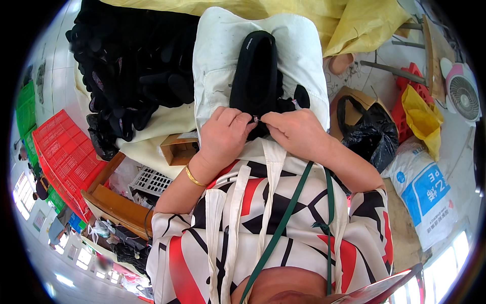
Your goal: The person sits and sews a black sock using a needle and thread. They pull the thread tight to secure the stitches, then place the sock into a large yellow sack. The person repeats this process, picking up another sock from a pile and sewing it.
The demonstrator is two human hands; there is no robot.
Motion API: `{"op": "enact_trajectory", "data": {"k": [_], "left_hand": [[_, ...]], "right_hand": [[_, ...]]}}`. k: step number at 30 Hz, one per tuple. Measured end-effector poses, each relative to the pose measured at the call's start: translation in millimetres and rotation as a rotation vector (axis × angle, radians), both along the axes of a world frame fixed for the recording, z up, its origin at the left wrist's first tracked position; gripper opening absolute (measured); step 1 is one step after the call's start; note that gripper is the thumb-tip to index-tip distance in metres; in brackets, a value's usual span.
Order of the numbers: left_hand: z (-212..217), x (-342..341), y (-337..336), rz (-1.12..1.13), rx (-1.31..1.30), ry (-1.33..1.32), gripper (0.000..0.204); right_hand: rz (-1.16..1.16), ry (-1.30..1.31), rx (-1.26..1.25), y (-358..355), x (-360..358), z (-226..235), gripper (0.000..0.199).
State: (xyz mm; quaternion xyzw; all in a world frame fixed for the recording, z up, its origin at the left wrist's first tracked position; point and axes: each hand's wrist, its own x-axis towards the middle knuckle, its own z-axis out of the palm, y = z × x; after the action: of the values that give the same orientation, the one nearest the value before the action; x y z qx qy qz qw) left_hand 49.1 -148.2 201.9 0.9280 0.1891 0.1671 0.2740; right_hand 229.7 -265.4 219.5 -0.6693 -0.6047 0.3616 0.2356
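A black slip-on shoe (246,83) lies on the white cloth (215,55) over my lap, its opening facing up and its near end toward me. My left hand (225,134) is closed on that near end, thumb and forefinger pinched together. From the other side my right hand (298,133) pinches the same spot. Between the fingertips shows a small shiny pinkish ornament (255,119); its details are too small to make out. Beside the shoe, next to my right hand, is another black piece (302,95) with a similar light spot, partly covered.
Many black shoes (136,55) are heaped at the left. Near them stand a small cardboard box (177,150), a wooden drawer (114,202) and red crates (66,157). On the right are a black plastic bag (372,131), a white-and-blue sack (425,192) and a fan (463,96).
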Motion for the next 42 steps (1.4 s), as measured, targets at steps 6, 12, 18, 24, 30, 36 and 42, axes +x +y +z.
{"op": "enact_trajectory", "data": {"k": [6,12,18,24,30,36,42], "left_hand": [[3.1,2.9,-4.5,0.024,0.07,0.02,0.016],[-13.0,-5.0,-22.4,0.025,0.0,-0.082,0.01],[-3.6,-16.8,-18.9,0.12,0.035,-0.131,0.009],[-5.0,-16.8,-23.5,0.133,0.037,-0.226,0.01],[-10.0,-18.3,-19.2,0.054,0.112,-0.227,0.009],[-12.1,-21.8,-15.8,-0.025,0.163,-0.267,0.011],[-15.8,-28.5,-18.2,-0.02,0.17,-0.265,0.011]], "right_hand": [[-0.024,-0.01,-0.076,7.5,-5.1,-0.1,0.012],[-0.141,0.104,-0.14,2.9,-18.3,2.9,0.007],[-0.239,0.26,-0.276,3.1,-22.0,-0.2,0.013],[-0.266,0.238,-0.173,11.5,-26.6,-8.1,0.013],[-0.226,0.355,-0.436,31.0,-23.9,19.6,0.007],[-0.116,0.36,-0.243,38.8,-4.7,-0.6,0.01],[0.03,0.105,0.06,41.4,-21.5,3.6,0.006]]}}
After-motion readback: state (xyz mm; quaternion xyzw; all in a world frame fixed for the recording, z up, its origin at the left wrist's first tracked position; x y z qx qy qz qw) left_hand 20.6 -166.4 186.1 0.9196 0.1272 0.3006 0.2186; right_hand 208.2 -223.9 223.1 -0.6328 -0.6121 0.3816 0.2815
